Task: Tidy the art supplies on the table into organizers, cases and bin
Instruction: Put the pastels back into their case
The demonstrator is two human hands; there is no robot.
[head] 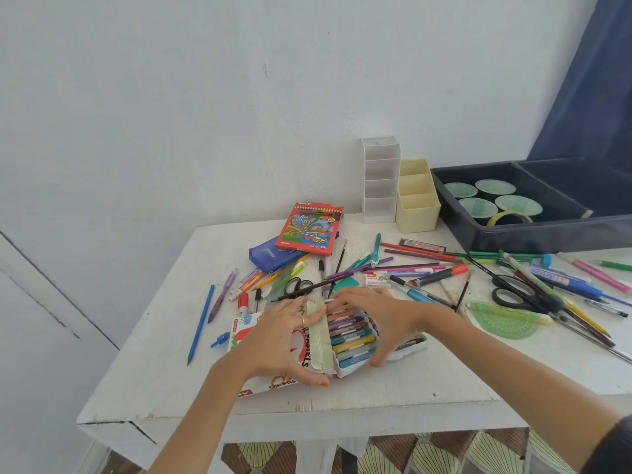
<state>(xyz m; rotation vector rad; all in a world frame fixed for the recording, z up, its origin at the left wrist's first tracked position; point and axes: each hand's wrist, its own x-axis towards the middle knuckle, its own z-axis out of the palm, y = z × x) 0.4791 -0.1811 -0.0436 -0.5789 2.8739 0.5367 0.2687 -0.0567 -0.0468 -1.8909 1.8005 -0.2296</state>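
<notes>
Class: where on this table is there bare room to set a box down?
Bare: the table's left strip beyond the blue pencil, and the front edge below the pastel box. Crowded: middle and right, thick with pens and scissors.

Both forearms reach forward and angle in toward each other, bare past the wrists, with a dark sleeve [612, 446] showing high on the right arm. The left hand [282, 340] lies palm down, fingers spread, a ring [302, 320] on one finger and the thumb hooked inward. The right hand [379, 321] arches, fingers curled over the far end and thumb on the near end of the pastel box [319, 340] gripped between the hands. Their fingertips are close together.
</notes>
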